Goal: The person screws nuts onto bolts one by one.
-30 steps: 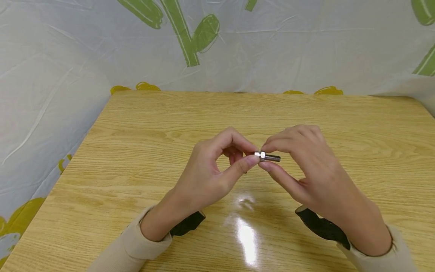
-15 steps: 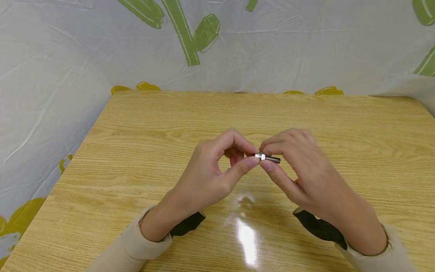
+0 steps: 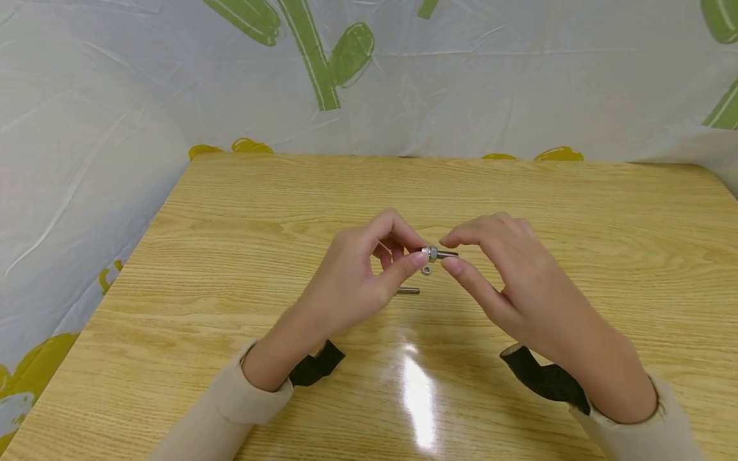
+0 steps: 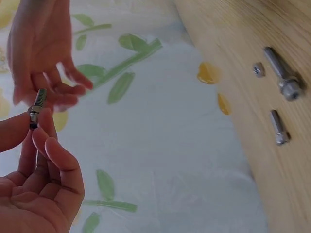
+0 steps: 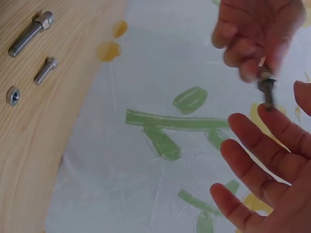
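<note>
My left hand [image 3: 357,275] pinches a steel bolt [image 3: 448,255] by its head between thumb and forefinger, the threaded end pointing right. A hex nut [image 3: 433,253] sits on the bolt close to the head. My right hand [image 3: 510,282] is beside the threaded end, thumb and forefinger spread apart with a gap around the shank. In the right wrist view the right hand's fingers [image 5: 257,155] are extended below the tip of the bolt [image 5: 268,94]; whether they touch it I cannot tell. The bolt's head is mostly covered by the left fingertips.
On the wooden table [image 3: 259,211] lie a loose nut [image 5: 13,96], a small bolt [image 5: 45,71] and a larger bolt [image 5: 29,38]. The left hand partly hides them in the head view. A patterned sheet [image 3: 461,83] hangs behind the table's far edge.
My right thumb and forefinger have come away from the nut and spread. The left hand has shifted slightly up and left with the bolt, uncovering the loose nut and part of a bolt below.
</note>
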The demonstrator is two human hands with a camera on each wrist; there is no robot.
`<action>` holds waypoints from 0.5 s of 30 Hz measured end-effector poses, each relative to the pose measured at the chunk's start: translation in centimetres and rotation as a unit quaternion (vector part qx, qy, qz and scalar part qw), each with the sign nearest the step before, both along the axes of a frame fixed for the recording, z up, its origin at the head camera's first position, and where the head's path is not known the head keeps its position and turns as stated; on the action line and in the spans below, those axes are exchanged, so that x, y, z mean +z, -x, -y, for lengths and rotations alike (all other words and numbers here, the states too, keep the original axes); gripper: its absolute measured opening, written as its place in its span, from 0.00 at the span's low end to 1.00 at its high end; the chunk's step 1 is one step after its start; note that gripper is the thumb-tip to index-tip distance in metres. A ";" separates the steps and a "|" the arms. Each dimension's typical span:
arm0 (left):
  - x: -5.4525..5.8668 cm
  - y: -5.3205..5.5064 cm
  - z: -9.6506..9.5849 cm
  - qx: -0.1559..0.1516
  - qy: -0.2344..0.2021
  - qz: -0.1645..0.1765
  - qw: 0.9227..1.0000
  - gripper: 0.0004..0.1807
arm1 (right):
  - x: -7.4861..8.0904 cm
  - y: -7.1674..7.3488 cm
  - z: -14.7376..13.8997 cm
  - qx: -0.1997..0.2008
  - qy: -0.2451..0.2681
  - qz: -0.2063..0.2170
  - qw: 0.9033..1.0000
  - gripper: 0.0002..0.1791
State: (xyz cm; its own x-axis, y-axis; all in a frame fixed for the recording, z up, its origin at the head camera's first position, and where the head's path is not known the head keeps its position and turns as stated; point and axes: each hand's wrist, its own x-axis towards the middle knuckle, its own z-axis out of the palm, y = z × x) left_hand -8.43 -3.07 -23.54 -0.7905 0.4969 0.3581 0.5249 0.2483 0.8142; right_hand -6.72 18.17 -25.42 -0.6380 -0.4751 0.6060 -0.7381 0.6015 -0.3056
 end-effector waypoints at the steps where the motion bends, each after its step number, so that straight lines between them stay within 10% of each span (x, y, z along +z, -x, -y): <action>1: -0.2 0.3 0.1 0.004 0.014 0.004 1.000 0.03 | 0.2 0.0 0.0 -0.005 -0.003 0.004 1.000 0.15; 6: -1.6 2.3 0.2 0.036 0.114 0.045 0.992 0.03 | 1.0 -0.2 0.3 -0.020 -0.010 0.027 0.999 0.15; 15: -4.6 4.7 0.5 0.045 0.284 0.105 0.952 0.02 | 1.3 -0.1 0.5 -0.050 -0.043 0.101 0.993 0.11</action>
State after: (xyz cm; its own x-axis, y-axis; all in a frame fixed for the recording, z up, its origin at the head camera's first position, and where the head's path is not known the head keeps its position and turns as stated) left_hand -13.16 -3.62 -28.14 -0.8633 0.4905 -0.1185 0.3218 0.7160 0.6195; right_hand -6.64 17.68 -24.11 -0.7890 -0.4468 0.4216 -0.6020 0.6994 -0.3854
